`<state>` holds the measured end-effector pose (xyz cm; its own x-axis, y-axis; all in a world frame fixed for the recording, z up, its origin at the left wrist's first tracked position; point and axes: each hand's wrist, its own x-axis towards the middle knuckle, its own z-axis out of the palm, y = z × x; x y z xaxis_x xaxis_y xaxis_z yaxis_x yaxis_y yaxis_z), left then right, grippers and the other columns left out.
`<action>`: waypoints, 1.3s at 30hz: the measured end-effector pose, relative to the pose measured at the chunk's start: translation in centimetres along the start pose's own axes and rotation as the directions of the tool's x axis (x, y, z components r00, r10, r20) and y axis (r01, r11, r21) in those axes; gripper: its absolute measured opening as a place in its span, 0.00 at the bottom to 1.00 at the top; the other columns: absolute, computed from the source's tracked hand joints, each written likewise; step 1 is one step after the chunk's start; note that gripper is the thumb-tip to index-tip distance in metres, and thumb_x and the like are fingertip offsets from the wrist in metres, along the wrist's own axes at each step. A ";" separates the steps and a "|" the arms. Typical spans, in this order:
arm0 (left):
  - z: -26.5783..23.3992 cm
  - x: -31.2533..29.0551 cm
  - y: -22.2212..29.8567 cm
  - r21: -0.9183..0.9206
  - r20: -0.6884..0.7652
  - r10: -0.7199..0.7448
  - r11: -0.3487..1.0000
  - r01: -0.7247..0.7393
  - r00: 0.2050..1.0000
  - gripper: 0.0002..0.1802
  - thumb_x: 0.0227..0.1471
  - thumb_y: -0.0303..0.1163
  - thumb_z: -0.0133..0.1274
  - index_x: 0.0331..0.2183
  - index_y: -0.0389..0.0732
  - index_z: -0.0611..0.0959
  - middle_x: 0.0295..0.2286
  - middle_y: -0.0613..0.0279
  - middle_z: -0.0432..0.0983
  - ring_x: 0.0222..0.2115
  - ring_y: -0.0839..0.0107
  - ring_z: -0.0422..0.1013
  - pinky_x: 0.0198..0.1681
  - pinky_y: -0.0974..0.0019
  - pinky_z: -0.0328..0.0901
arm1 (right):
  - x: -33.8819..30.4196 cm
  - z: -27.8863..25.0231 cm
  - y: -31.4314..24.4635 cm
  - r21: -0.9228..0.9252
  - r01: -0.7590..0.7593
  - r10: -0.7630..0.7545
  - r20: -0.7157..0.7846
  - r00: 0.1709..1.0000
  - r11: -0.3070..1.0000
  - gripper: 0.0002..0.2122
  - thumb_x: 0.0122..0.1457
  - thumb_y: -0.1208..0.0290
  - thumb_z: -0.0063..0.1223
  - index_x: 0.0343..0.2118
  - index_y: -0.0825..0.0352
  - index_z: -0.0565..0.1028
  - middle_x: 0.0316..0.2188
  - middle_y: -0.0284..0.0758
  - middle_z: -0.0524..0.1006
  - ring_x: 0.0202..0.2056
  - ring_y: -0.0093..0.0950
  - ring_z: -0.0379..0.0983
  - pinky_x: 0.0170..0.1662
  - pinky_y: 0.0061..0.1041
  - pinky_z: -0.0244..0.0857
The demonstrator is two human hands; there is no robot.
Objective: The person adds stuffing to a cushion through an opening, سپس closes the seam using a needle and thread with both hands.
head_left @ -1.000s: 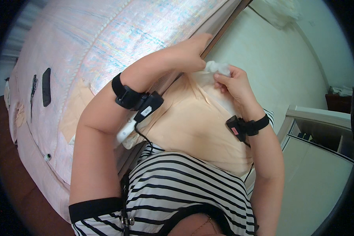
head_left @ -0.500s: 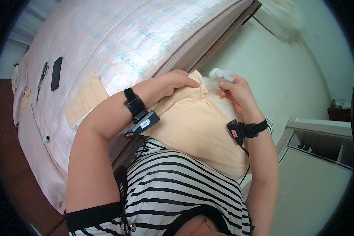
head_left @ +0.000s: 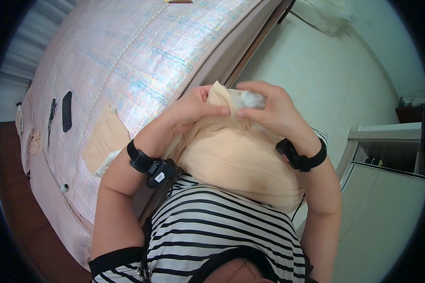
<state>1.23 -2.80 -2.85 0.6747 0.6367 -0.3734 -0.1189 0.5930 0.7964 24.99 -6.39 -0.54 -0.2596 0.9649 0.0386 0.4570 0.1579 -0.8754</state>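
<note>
From a fisheye camera worn on the head, the hands (head_left: pixel 193 108) (head_left: pixel 276 109) are viewed steeply from above at close range, with bed (head_left: pixel 127 61) and floor (head_left: pixel 311 70) taken in beyond.

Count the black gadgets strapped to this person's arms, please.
2: one black gadget just behind the left hand, a second gadget just behind the right hand.

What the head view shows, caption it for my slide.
Beside a bed, the left hand pinches beige cloth; the right hand curls around white fluff.
</note>
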 end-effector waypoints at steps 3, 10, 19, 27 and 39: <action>0.2 0.0 -0.2 0.054 -0.020 0.028 0.998 -0.027 0.999 0.26 0.48 0.24 0.69 0.49 0.37 0.80 0.45 0.59 0.82 0.45 0.70 0.79 0.52 0.64 0.73 | 0.3 0.1 -0.7 0.027 -0.206 0.204 0.079 0.976 0.978 0.15 0.51 0.67 0.69 0.39 0.69 0.83 0.31 0.41 0.83 0.34 0.31 0.81 0.40 0.30 0.73; 0.7 0.1 -0.8 0.084 -0.088 0.083 0.994 -0.075 0.993 0.24 0.47 0.20 0.69 0.47 0.36 0.81 0.42 0.60 0.82 0.42 0.71 0.79 0.49 0.66 0.73 | 0.2 0.8 0.1 0.086 -0.177 0.178 -0.004 0.984 0.980 0.06 0.54 0.71 0.65 0.32 0.68 0.83 0.25 0.37 0.81 0.28 0.26 0.76 0.35 0.28 0.70; 0.6 0.3 -0.7 0.091 -0.098 0.081 0.993 -0.072 0.992 0.24 0.46 0.21 0.70 0.47 0.36 0.81 0.42 0.61 0.82 0.42 0.71 0.79 0.50 0.65 0.73 | -1.6 -0.1 1.0 0.510 -0.323 0.394 -0.034 0.919 0.797 0.08 0.57 0.72 0.64 0.38 0.69 0.80 0.30 0.30 0.80 0.32 0.20 0.74 0.37 0.22 0.68; 0.9 0.2 -1.1 0.138 -0.043 0.032 0.990 -0.026 0.999 0.21 0.50 0.29 0.70 0.46 0.37 0.83 0.41 0.61 0.83 0.41 0.71 0.79 0.48 0.65 0.72 | 0.1 1.5 0.4 0.173 -0.278 0.282 0.002 0.959 0.945 0.08 0.54 0.68 0.67 0.32 0.67 0.82 0.27 0.34 0.82 0.31 0.22 0.76 0.37 0.26 0.71; 0.2 0.3 -1.3 0.043 -0.076 0.054 0.998 -0.051 0.996 0.17 0.57 0.34 0.65 0.45 0.35 0.83 0.40 0.59 0.83 0.39 0.71 0.79 0.46 0.65 0.73 | -0.7 -0.4 0.7 0.365 -0.276 0.329 -0.090 0.940 0.889 0.09 0.59 0.65 0.66 0.33 0.66 0.81 0.26 0.28 0.79 0.30 0.21 0.73 0.36 0.23 0.70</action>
<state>1.75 -3.45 -3.88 0.6102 0.7034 -0.3645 -0.1217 0.5379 0.8342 25.81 -6.92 -0.96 -0.0169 0.9780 -0.2079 0.1671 -0.2022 -0.9650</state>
